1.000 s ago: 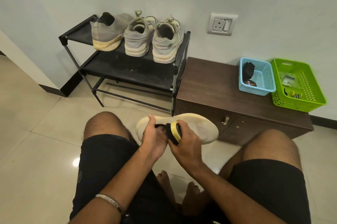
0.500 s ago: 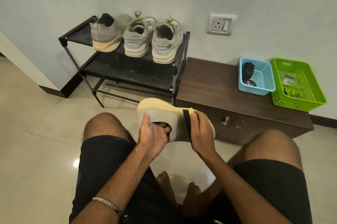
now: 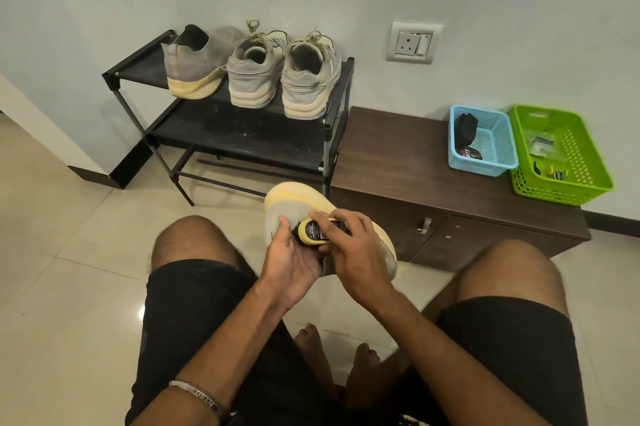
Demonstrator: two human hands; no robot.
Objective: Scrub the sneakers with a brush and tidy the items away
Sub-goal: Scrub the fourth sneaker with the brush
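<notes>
Tiled floor (image 3: 62, 252) under a seated person, black shorts, bare feet between the knees. Up and left of the grip, black shoe rack (image 3: 242, 134) against the wall; its top shelf carries three grey sneakers (image 3: 256, 75), heels toward the camera, soles pale yellow. Right of the rack and up-right of the grip, dark brown bench (image 3: 398, 162), touching or just beside the rack. On the bench's far right end, green basket (image 3: 561, 155) with small bits inside, too small to tell; just left of it and touching or nearly so, blue basket (image 3: 483, 145) holding a dark item and a round tin. Wall socket (image 3: 414, 41) above the bench.

Held sneaker (image 3: 294, 207), grey with yellow sole, above the lap between the knees, toe pointing up and away, sole edge to the right. Left hand (image 3: 291, 259) holds it from below and the near side, palm up, fingers curled on the grey upper, thumb on the side. Right hand (image 3: 353, 245) grips the brush (image 3: 313, 231), fingers wrapped over its back; brush is black with a yellow rim and a label, pressed onto the sneaker's upper just beside the left thumb. Bristles hidden. Silver bangle (image 3: 195, 391) on the left wrist, below the grip.
</notes>
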